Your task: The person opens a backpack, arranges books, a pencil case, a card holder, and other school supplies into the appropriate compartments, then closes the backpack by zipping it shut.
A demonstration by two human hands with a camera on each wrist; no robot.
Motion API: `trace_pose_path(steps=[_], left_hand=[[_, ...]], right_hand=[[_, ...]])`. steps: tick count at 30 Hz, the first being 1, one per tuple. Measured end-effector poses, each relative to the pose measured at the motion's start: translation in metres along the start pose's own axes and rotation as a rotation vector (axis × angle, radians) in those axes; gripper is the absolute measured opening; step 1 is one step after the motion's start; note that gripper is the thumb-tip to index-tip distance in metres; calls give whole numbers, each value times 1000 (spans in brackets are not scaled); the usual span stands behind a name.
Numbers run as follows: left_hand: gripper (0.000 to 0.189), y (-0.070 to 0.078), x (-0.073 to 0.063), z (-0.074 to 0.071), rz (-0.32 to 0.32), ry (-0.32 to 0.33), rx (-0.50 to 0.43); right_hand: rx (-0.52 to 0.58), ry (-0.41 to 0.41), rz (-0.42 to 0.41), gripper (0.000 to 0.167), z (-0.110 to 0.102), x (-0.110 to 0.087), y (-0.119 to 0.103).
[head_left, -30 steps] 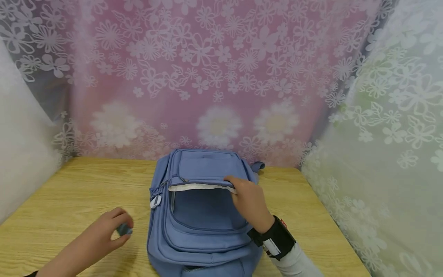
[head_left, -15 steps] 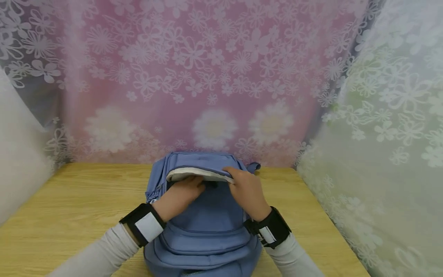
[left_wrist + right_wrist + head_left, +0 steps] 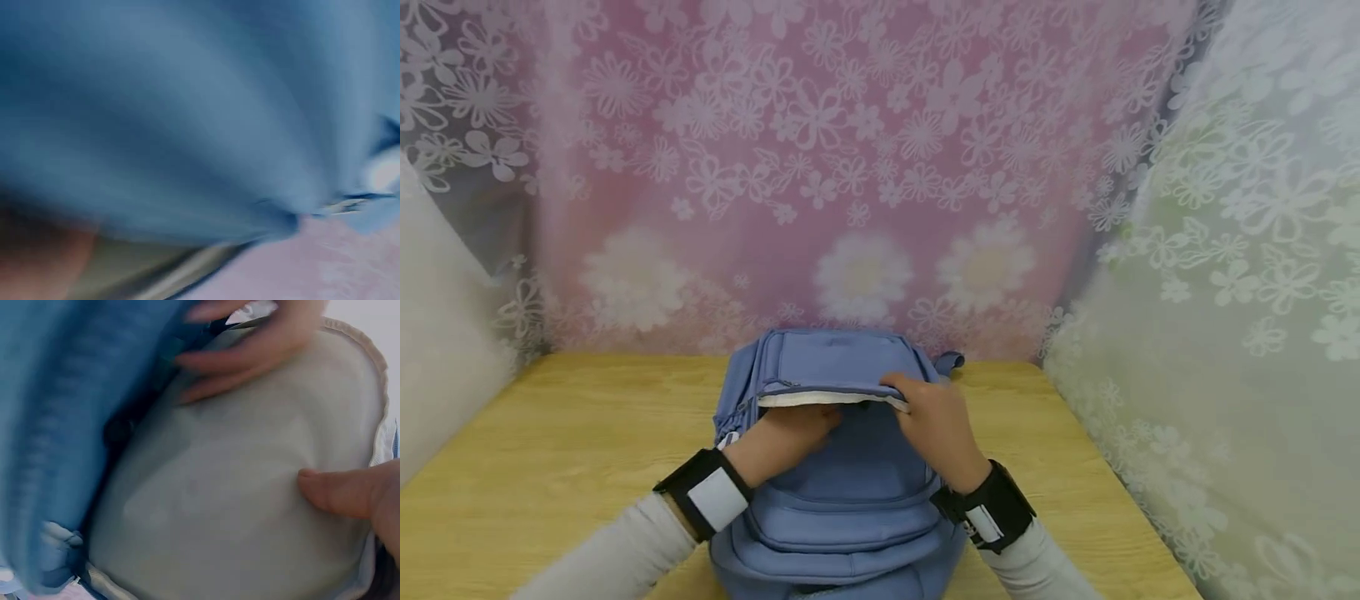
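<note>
A blue backpack (image 3: 850, 525) lies on the table with its front pocket unzipped. My right hand (image 3: 943, 429) pinches the edge of the pocket flap (image 3: 831, 398) and holds it up; in the right wrist view its thumb presses the pale lining (image 3: 237, 487). My left hand (image 3: 786, 442) reaches into the pocket under the flap, its fingertips hidden in the head view. In the right wrist view the left fingers (image 3: 244, 359) look extended and apart over the dark pocket mouth. A blurred greenish patch (image 3: 170, 351) shows beside them; its kind is unclear.
The wood-grain table (image 3: 587, 442) extends on both sides of the backpack. A pink floral curtain (image 3: 850, 167) hangs behind, and a pale floral sheet (image 3: 1240, 375) stands at the right. A strap loop (image 3: 950, 362) sticks out behind the backpack.
My left hand has moved from the table's left, where it held a small bluish object, into the pocket. The flap rose and then dropped slightly, still in my right hand.
</note>
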State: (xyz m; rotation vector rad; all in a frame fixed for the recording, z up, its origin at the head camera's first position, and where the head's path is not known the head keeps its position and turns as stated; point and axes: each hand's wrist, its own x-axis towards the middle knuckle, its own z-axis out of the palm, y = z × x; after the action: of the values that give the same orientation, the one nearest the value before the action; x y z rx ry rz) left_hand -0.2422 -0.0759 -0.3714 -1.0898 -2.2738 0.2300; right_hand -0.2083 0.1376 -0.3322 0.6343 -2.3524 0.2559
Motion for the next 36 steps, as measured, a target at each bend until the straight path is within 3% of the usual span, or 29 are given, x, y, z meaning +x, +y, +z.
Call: trace_pose_path(steps=[3,5,7,9,12,14,16,19,22,25,27,29,31,33,36], left_hand=[[23,10,-15,-40,67,-148,-331],[22,14,-26,-64,60,-245,-539],[19,14,-38,-80,52,-236,-689],[15,12,-50,-86,48,-133,-756],[12,5,-67,-78,-10,99,-735],[15,-4,-75,-68,-115,171,-702],[13,-16,-80,-57,-263,159,-674],[8,-33,-82,-37,-465,63,-650],[11,-46,-83,-16,-566,-9,-648],[13,-53,-79,0,-575,-2,-666],[12,-58,-72,5,-551,13,-655],[13,-62,-61,2,-517,10,-645],[14,-65,-44,-5,-459,-5,-624],[15,-63,-23,-16,-379,-42,-600],[15,-50,10,-30,-247,-84,-582]], right_hand=[[5,-31,-22,17,2,-10,-2],[-8,-61,-49,20,1,-17,-4],[-19,-115,-84,24,1,-26,-4],[-29,-199,-131,29,1,-33,-3],[-19,-387,-187,43,0,-45,1],[10,-511,-194,52,-1,-51,3],[50,-611,-183,59,-3,-54,4],[157,-719,-138,65,-7,-56,6],[302,-753,-38,63,-13,-55,15],[277,-570,10,44,-12,-52,33],[160,-413,31,32,-7,-49,46],[58,-314,62,32,2,-46,59],[60,-321,120,39,13,-42,70],[151,-378,198,46,25,-38,80],[289,-450,312,51,40,-32,92]])
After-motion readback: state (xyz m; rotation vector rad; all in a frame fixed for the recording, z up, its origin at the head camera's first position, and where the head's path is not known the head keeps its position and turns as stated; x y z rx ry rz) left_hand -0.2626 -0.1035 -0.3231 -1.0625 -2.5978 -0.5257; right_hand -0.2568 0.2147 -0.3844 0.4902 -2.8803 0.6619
